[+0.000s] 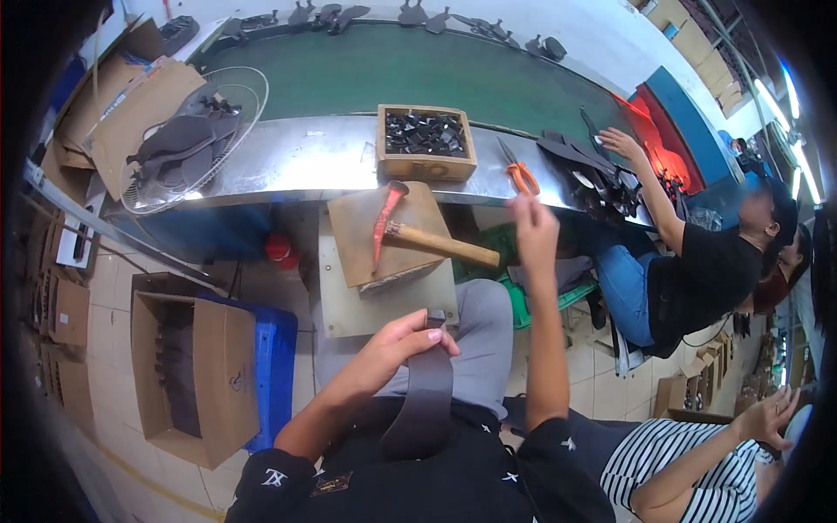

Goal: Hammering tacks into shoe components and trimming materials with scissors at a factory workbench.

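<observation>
My left hand (403, 345) is closed round the narrow upper end of a dark, flat, curved piece (420, 405). A small block-like black tip shows above the fingers. The wide end hangs down in front of my shirt. Farther forward, my right hand (535, 225) has its fingers drawn together at the handle ends of orange-handled scissors (520, 177), whose blades point away over the metal bench edge. On a wooden block (353, 235) before me lies a hammer (445, 245) with a red head and wooden handle.
A wooden box (425, 167) of small black pieces stands on the metal ledge (296, 161), before a green belt (410, 74). Dark flat pieces fill a wire basket (253, 96) at left. An open carton (214, 375) sits below. Co-workers (697, 270) are at right.
</observation>
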Action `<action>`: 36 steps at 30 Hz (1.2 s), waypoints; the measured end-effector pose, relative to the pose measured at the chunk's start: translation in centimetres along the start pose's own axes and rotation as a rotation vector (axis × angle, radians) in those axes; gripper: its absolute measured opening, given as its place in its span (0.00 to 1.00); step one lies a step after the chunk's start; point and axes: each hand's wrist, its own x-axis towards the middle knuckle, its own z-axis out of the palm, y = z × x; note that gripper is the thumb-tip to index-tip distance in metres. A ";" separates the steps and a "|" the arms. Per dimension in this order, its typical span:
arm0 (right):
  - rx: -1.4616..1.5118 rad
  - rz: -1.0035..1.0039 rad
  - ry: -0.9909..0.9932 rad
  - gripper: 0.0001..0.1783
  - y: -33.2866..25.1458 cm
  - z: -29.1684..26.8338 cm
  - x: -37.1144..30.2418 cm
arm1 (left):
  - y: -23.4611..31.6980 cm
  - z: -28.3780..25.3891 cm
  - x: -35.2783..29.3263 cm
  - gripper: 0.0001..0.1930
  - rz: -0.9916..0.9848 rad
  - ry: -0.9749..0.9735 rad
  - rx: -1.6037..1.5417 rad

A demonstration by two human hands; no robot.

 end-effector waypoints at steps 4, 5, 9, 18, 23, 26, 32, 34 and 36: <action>-0.675 -0.128 0.023 0.21 11.9 0.9 7.7 | 0.4 0.0 0.5 0.15 -0.012 -0.001 0.030; -0.755 -0.141 -0.008 0.20 13.7 1.6 8.2 | 0.2 -0.1 0.5 0.15 -0.004 0.012 0.030; -0.664 -0.478 -0.066 0.18 17.1 0.1 10.8 | 0.0 -0.5 0.9 0.15 0.035 -0.034 0.105; 0.557 0.304 -0.674 0.28 -0.8 -6.4 -5.0 | -0.3 -1.1 1.0 0.15 -0.046 -0.048 0.048; 0.333 0.030 -0.979 0.20 -5.1 -9.3 -9.3 | -0.2 -0.3 0.4 0.14 -0.022 -0.075 0.023; -0.015 -0.243 -1.033 0.21 -8.4 -10.8 -8.7 | 0.1 0.1 -0.2 0.13 0.035 -0.083 0.056; -0.197 -0.283 -1.031 0.26 -11.3 -11.9 -8.4 | 0.8 0.9 -0.3 0.14 0.060 -0.095 0.134; -0.244 -0.296 -1.049 0.27 -11.7 -11.8 -8.3 | 0.9 1.0 -0.4 0.15 0.058 -0.089 0.152; -0.236 -0.291 -1.045 0.27 -11.7 -11.8 -8.3 | 0.8 0.9 -0.5 0.15 0.058 -0.080 0.143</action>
